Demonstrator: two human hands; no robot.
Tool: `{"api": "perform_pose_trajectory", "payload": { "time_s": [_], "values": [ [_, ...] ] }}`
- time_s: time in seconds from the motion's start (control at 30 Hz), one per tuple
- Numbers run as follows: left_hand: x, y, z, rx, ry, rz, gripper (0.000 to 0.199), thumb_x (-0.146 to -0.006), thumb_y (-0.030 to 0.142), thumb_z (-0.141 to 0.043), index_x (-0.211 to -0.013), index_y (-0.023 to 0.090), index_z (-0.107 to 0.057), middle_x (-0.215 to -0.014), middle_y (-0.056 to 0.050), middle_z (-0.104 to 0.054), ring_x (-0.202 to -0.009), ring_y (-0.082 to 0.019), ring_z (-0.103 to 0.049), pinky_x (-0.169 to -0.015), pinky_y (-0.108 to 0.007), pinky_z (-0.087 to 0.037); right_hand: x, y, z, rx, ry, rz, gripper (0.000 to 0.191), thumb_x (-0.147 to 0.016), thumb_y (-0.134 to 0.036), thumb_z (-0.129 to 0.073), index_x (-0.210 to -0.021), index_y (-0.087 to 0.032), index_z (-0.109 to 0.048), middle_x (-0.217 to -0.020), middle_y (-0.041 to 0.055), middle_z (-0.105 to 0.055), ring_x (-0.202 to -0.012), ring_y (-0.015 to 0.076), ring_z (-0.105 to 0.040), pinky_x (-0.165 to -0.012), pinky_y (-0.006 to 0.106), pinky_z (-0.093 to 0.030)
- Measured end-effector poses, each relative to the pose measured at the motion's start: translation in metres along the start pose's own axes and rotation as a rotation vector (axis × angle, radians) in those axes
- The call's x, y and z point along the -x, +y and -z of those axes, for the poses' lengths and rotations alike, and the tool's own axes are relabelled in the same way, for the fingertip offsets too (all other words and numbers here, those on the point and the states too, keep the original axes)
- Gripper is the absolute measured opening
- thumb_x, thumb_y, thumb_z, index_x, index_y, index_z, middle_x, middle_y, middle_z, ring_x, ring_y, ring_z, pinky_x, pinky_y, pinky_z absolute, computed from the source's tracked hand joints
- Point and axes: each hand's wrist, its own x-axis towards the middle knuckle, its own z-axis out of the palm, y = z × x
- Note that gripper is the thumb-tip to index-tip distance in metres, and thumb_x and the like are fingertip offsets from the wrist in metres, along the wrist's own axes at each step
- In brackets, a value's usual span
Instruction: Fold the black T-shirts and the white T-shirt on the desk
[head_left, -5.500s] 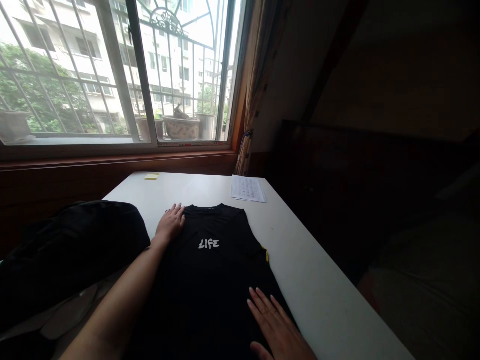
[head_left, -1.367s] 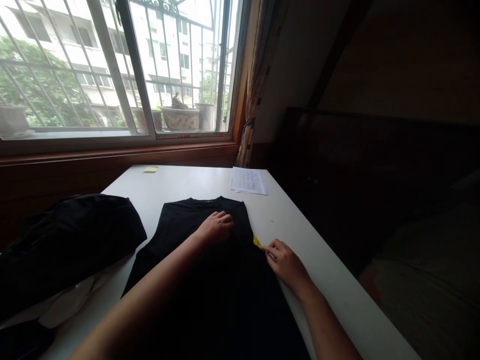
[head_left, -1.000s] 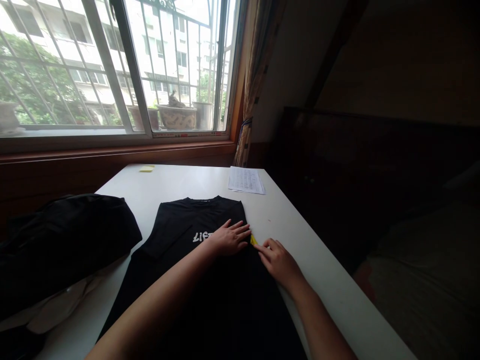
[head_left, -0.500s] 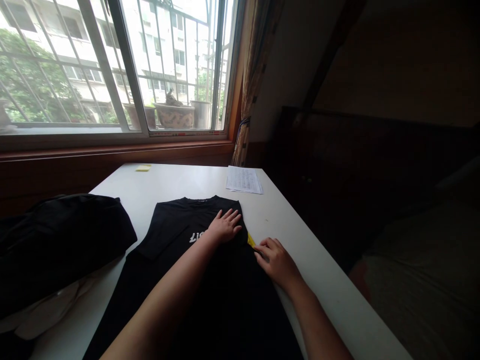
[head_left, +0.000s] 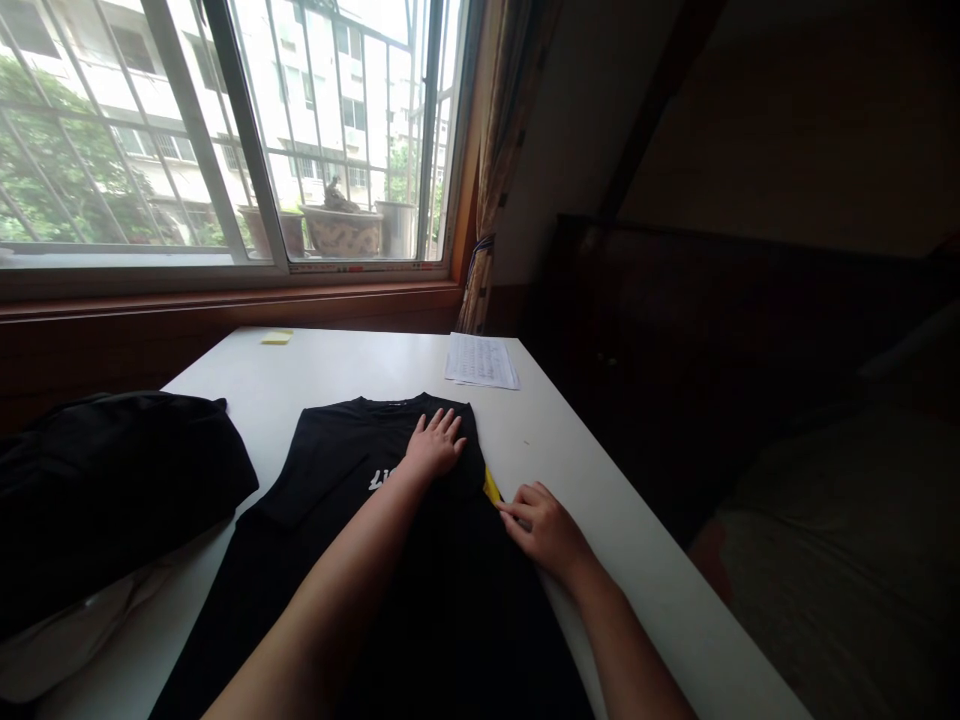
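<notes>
You've 2 hands on 1 black shirt (head_left: 461, 575), laid flat on 1 white table (head_left: 615, 530), collar twd the window (head_left: 241, 115), lower end running out of view at bottom. Your L hand (head_left: 433, 443) is palm-down nr the collar, fingers spread wide, gripping nothing; that forearm crosses the shirt & hides part of the white print (head_left: 377, 482). Your R hand (head_left: 544, 525) has thumb & forefinger pinched tog. on the shirt's R edge, right by 1 yellow patch (head_left: 490, 486); other fingers curled.

Also on table: 1 black bundle (head_left: 120, 490) at L w/ pale cloth (head_left: 75, 630) under it, 1 yellow note (head_left: 277, 338) nr far L corner, a few paper sheets (head_left: 481, 361) nr far R corner, exact no. unclear.

Room: white top shows btwn collar & far edge, plus a long strip btwn shirt & table's R edge, partly taken by your R forearm. L side's tighter; bundle sits v. close to shirt.
</notes>
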Motion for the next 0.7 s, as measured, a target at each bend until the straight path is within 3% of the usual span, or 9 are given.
{"api": "perform_pose_trajectory", "payload": {
  "time_s": [0.2, 0.3, 0.4, 0.57, 0.7],
  "values": [
    [0.013, 0.017, 0.011, 0.017, 0.052, -0.119, 0.053, -0.104, 0.034, -0.036, -0.156, 0.023, -0.034, -0.162, -0.009, -0.036, -0.152, -0.029, -0.026, -0.122, -0.058, -0.021, 0.001, 0.001, 0.000, -0.003, 0.028, -0.001, 0.020, -0.093, -0.016, -0.060, -0.097, -0.023, -0.078, -0.083, 0.0048, -0.064, -0.085, 0.0206, -0.057, -0.083, 0.034, -0.050],
    [0.029, 0.031, 0.011, 0.033, 0.028, -0.238, 0.050, -0.105, 0.043, -0.036, -0.152, 0.027, -0.041, -0.160, -0.005, -0.042, -0.150, -0.025, -0.031, -0.122, -0.052, -0.025, 0.000, 0.001, 0.000, 0.010, 0.038, 0.016, 0.018, -0.093, -0.016, -0.060, -0.091, -0.023, -0.077, -0.081, 0.0043, -0.063, -0.084, 0.0203, -0.057, -0.083, 0.033, -0.048],
    [0.041, 0.040, 0.006, 0.041, -0.006, -0.288, 0.053, -0.104, 0.052, -0.034, -0.149, 0.026, -0.046, -0.160, -0.007, -0.041, -0.149, -0.027, -0.034, -0.120, -0.055, -0.027, 0.000, 0.000, 0.000, 0.016, 0.022, 0.023, 0.022, -0.095, -0.018, -0.057, -0.080, -0.022, -0.073, -0.078, 0.0035, -0.061, -0.081, 0.0191, -0.057, -0.081, 0.032, -0.047],
    [0.047, 0.035, 0.005, 0.048, -0.042, -0.316, 0.057, -0.105, 0.052, -0.031, -0.153, 0.022, -0.041, -0.162, -0.010, -0.034, -0.151, -0.028, -0.028, -0.121, -0.056, -0.025, 0.002, -0.003, 0.001, -0.015, -0.026, -0.002, 0.030, -0.099, -0.022, -0.051, -0.076, -0.021, -0.069, -0.077, 0.0030, -0.061, -0.077, 0.0169, -0.057, -0.077, 0.029, -0.045],
    [0.069, 0.021, 0.020, 0.079, -0.105, -0.379, 0.057, -0.104, 0.051, -0.039, -0.153, 0.022, -0.040, -0.162, -0.009, -0.034, -0.152, -0.025, -0.027, -0.123, -0.051, -0.024, 0.002, -0.005, 0.004, -0.015, -0.035, -0.038, 0.035, -0.101, -0.026, -0.048, -0.071, -0.022, -0.067, -0.073, 0.0024, -0.060, -0.074, 0.0161, -0.058, -0.073, 0.028, -0.045]
  ]
}}
